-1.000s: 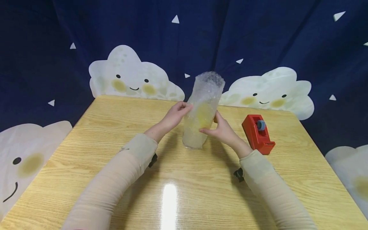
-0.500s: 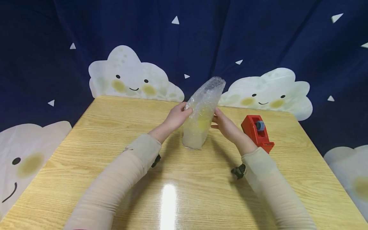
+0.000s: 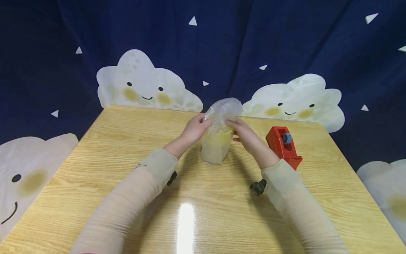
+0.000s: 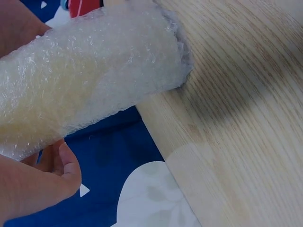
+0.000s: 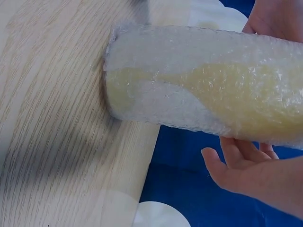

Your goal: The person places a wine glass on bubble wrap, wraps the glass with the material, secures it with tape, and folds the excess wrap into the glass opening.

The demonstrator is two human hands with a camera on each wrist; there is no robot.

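A roll of clear bubble wrap stands upright on the wooden table, wrapped round a yellow goblet whose bowl, stem and foot show through in the right wrist view. Its loose upper end is bunched and bent over. My left hand grips the left side of the wrap near the goblet's top, thumb in front and fingers behind. With its thumb over the folded part, my right hand holds the right side. Lower fingers of that hand stick out apart from the wrap.
A red tape dispenser with a blue roll stands on the table to the right of the wrap. Behind the table's far edge hangs a dark blue curtain with printed clouds. Small black devices sit under both wrists.
The tall open end of the bubble wrap has been folded down, so the bundle is shorter. My right hand has moved up from the lower side to the fold. The left hand stays nearly still.
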